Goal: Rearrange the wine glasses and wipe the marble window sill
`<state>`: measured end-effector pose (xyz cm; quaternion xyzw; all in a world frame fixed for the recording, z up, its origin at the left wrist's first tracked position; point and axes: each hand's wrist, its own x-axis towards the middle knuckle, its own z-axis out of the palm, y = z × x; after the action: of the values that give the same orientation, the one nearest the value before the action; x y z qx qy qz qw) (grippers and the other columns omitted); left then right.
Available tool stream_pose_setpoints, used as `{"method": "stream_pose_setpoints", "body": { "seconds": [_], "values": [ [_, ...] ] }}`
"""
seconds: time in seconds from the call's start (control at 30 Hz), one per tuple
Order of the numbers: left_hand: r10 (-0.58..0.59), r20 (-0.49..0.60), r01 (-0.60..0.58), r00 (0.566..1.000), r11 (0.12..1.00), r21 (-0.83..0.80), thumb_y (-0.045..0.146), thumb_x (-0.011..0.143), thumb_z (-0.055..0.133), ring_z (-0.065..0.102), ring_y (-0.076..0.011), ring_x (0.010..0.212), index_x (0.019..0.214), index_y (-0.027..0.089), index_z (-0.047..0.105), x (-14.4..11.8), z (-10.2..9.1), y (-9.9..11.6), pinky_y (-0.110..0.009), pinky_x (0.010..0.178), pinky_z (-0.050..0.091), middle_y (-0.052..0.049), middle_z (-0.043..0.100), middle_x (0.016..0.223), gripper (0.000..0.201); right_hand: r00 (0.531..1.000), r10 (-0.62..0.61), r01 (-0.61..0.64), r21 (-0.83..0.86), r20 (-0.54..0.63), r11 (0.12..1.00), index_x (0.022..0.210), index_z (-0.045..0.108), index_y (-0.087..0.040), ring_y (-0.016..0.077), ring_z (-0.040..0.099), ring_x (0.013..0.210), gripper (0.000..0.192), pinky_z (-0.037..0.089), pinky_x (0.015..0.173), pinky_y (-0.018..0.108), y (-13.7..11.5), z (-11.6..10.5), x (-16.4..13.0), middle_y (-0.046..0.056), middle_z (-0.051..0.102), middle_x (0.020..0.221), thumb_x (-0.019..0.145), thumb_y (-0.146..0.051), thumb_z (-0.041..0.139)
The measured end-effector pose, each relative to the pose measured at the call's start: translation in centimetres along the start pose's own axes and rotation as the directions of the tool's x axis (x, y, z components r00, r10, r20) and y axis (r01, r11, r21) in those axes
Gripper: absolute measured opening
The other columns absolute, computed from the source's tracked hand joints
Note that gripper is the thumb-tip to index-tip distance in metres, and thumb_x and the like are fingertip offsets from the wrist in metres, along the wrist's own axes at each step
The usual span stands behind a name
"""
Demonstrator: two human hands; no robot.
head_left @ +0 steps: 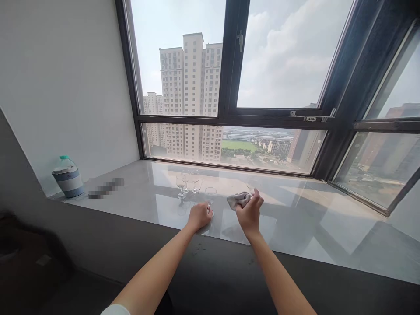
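On the grey, glossy windowsill (138, 205), my left hand (199, 216) is closed around the stem of a clear wine glass (211, 195) near the front edge. The bowl of that glass rises above my fingers. To the right, my right hand (250, 214) grips a bunched grey cloth (239, 200), held apart from the glass. Just behind my right hand stands another clear glass (252, 185), partly hidden by it. Further left, a group of three stemmed glasses (181, 181) stands upright, close together.
A blue and white paper cup (69, 183) stands at the sill's left end, with a teal-capped bottle (65, 161) behind it. A blurred-out dark item (106, 188) lies beside the cup. Dark-framed windows (229, 119) border the back and right, above the sill.
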<state>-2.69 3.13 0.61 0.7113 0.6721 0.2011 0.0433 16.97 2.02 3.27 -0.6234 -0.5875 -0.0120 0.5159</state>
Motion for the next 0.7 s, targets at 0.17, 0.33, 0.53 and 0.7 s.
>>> {"method": "stream_pose_setpoints", "body": {
  "seconds": [0.17, 0.33, 0.53, 0.7],
  "values": [
    [0.018, -0.009, -0.018, 1.0, 1.0, 0.013, 0.036, 0.09, 0.046, 0.065, -0.0252, 0.092, 0.09, 0.018, 0.068, -0.2, -0.1, 0.1, -0.033, 0.077, 0.042, -0.012, 0.071, 0.095, 0.029, 0.946, -0.316, 0.303, 0.153, 0.066, 0.941, 0.15, 0.005, -0.015, 0.024, 0.05, 0.112, 0.083, 0.045, 0.089, 0.035, -6.9, 1.1, 2.0, 0.017, 0.044, 0.127, 0.076, -0.008, 0.042],
    [0.025, 0.018, -0.025, 1.0, 1.0, 0.007, 0.034, 0.089, 0.046, 0.065, -0.0256, 0.087, 0.083, 0.017, 0.07, -0.2, 0.1, -0.1, -0.033, 0.077, 0.043, -0.014, 0.071, 0.088, 0.031, 0.814, -0.462, 0.47, 0.067, 0.351, 0.88, 0.15, 0.013, -0.013, 0.0216, 0.057, 0.087, 0.083, 0.042, 0.09, 0.036, -10.3, 2.7, 2.4, 0.007, 0.065, 0.098, 0.072, -0.007, 0.041],
    [0.028, 0.061, -0.028, 0.998, 1.0, -0.006, 0.035, 0.089, 0.045, 0.064, -0.0285, 0.093, 0.085, 0.016, 0.073, 0.0, 0.4, -0.3, -0.036, 0.082, 0.043, -0.015, 0.071, 0.091, 0.034, 0.783, -0.44, 0.486, 0.009, 0.44, 0.874, 0.154, 0.001, -0.008, 0.0219, 0.06, 0.087, 0.087, 0.038, 0.096, 0.037, -10.8, 2.2, 1.9, 0.002, 0.069, 0.083, 0.077, -0.014, 0.041],
    [0.071, 0.05, -0.069, 0.996, 0.997, -0.035, 0.028, 0.087, 0.049, 0.063, -0.0304, 0.1, 0.124, 0.02, 0.062, 0.1, 0.3, -0.2, -0.036, 0.085, 0.043, -0.014, 0.069, 0.108, 0.04, 0.742, -0.45, 0.53, -0.024, 0.497, 0.848, 0.153, -0.004, -0.002, 0.0207, 0.063, 0.084, 0.073, 0.03, 0.105, 0.038, -11.3, 2.5, 1.4, 0.003, 0.07, 0.075, 0.096, -0.032, 0.029]
  ]
}}
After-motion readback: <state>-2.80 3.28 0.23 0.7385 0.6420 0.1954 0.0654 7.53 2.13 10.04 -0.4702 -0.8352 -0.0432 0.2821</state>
